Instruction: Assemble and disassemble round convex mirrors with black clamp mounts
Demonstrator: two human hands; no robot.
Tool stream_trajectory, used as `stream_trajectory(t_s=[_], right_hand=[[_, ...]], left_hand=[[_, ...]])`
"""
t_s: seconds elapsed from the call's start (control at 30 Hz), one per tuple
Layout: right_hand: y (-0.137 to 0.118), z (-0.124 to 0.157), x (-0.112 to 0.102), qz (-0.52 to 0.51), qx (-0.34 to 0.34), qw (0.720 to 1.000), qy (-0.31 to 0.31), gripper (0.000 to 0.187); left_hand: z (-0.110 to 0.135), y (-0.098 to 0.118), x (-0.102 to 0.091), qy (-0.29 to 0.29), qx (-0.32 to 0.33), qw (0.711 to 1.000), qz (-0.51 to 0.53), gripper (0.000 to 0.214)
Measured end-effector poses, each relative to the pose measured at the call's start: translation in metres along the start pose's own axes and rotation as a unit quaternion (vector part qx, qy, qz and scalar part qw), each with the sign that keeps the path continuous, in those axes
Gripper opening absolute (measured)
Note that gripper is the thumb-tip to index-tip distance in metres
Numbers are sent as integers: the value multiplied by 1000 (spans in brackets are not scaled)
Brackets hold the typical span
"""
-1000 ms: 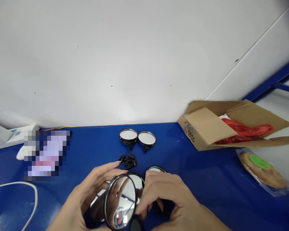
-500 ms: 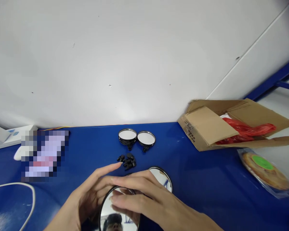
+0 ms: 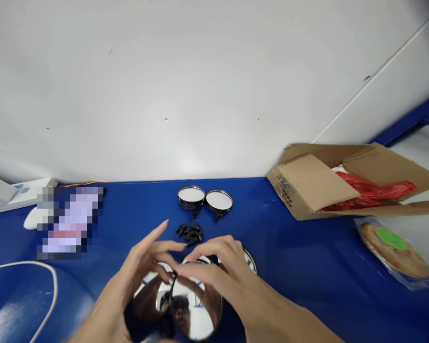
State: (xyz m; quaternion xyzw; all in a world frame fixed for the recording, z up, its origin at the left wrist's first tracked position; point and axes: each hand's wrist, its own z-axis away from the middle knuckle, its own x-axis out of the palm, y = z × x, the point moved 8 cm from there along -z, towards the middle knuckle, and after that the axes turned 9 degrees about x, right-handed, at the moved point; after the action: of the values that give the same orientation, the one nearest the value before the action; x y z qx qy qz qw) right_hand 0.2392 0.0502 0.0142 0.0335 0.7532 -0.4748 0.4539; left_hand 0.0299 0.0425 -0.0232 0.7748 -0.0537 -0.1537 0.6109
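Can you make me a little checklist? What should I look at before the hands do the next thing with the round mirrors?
1. Right hand on the round mirror: ok.
2. Left hand also gripping it: cannot tell, the mirror hides part of the fingers.
3. Mirror glass free of cracks: cannot tell, reflections get in the way.
4. Small black mounts together in one pile: ok.
5. Mirror beside the right hand fully in sight: not ok, the hand covers much of it.
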Motion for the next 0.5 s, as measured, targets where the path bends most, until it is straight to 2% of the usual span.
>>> stream_trajectory(t_s=[0.07, 0.17, 0.3, 0.4, 0.5], right_hand=[[7, -1, -2, 27, 37, 999, 3, 108], [12, -1, -2, 64, 56, 996, 11, 115], [8, -1, 3, 103, 40, 994, 21, 103], [5, 0, 4, 110, 26, 993, 31, 90], [8, 0, 6, 112, 27, 993, 34, 85]], left_hand=[[-2, 2, -10, 7, 30, 992, -122, 134], [-5, 3, -12, -23, 18, 982, -186, 135], [-5, 8, -1, -78, -1, 972, -221, 142], [-3, 7, 5, -86, -10, 971, -222, 138], [-1, 1, 7, -80, -10, 974, -211, 132]])
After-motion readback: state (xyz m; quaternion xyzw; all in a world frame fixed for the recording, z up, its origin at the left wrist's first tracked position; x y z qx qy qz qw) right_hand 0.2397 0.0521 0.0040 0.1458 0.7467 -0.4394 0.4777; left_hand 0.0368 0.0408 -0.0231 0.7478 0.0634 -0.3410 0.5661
